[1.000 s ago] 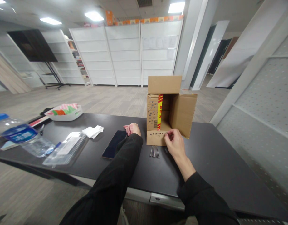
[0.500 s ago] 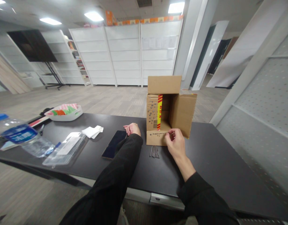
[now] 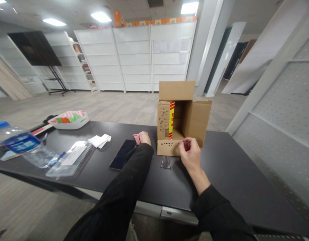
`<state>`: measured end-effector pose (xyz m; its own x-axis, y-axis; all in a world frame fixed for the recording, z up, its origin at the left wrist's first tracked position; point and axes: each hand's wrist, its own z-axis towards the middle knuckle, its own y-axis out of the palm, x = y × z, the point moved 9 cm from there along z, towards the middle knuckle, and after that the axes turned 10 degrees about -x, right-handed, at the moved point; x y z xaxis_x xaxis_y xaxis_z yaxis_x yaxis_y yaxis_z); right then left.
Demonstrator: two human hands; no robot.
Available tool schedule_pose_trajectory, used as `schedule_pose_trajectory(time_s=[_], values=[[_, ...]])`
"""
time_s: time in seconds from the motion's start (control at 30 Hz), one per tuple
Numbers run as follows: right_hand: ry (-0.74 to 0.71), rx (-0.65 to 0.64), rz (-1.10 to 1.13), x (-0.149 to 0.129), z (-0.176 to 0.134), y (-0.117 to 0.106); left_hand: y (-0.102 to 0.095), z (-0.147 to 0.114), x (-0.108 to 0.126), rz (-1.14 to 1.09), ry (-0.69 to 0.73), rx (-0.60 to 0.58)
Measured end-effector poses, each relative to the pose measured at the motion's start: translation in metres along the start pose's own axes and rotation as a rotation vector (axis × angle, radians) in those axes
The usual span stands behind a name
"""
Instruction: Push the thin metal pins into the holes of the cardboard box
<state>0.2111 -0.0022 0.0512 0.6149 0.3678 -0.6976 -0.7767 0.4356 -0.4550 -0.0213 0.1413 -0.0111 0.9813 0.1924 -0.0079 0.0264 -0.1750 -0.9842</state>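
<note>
A cardboard box (image 3: pixel 202 115) stands on its side on the dark table, its opening towards me. My right hand (image 3: pixel 190 152) is at the right part of its lower flap (image 3: pixel 166 150), thumb and fingers pinched round a thin nail that is mostly hidden. A row of dark holes runs along that flap, with a few more below. Several round nail heads dot the left flap (image 3: pixel 163 117), beside yellow-red tape. Several long nails (image 3: pixel 165 162) lie side by side in front of the box. My left hand (image 3: pixel 143 138) rests on the table by the phone (image 3: pixel 123 155), fingers loosely extended, holding nothing.
To the left lie folded white tissues (image 3: pixel 99 141), a clear plastic case (image 3: pixel 71 159) and a tilted water bottle (image 3: pixel 23 144). A white basket (image 3: pixel 71 125) with colourful contents stands at the back left. A perforated panel (image 3: pixel 282 110) rises beyond the table's right side.
My right hand has shifted slightly to the right along the lower flap, still pinching. The left hand and the nails on the table stay where they were.
</note>
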Motion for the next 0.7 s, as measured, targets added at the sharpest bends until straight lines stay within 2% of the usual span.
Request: schedule_pose_trajectory(time_s=[0.33,0.7], values=[[-0.057,-0.001,0.041,0.001,-0.003,0.002,0.002,-0.002,-0.013,0.27,-0.27,0.042],[-0.119,-0.087,0.081,-0.011,-0.013,0.006,0.007,0.005,-0.01,0.318,-0.253,0.053]])
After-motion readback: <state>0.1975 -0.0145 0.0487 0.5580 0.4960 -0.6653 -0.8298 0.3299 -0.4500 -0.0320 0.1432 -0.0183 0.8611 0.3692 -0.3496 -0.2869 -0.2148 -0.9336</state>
